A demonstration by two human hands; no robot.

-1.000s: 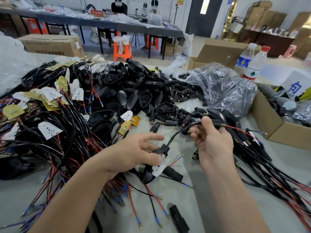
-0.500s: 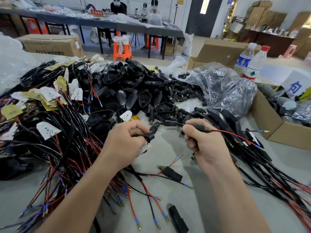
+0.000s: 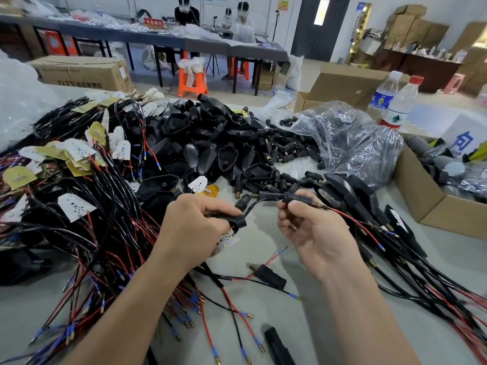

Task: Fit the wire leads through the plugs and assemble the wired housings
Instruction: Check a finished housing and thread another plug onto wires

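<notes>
Head: plug (image 3: 297, 199) level, tip rightward, in R fingers' (image 3: 296, 209) pinch; housing (image 3: 237, 222) in L fingers' (image 3: 210, 206) grip.

Pretty standard workshop room tbh. Long dark-topped tables (image 3: 205, 44) on black legs run across the back, with a few people (image 3: 243, 25) sat behind them and an orange plastic stool (image 3: 191, 83) out front. The floor (image 3: 437, 100) is pale and smooth. There's a dark grey door (image 3: 308, 35) in the back wall, and its narrow glass strip (image 3: 321, 11) glows bright. Brown cardboard boxes (image 3: 413, 30) are stacked in the right corner behind a low dark counter (image 3: 427, 65). The light's soft and even.
</notes>
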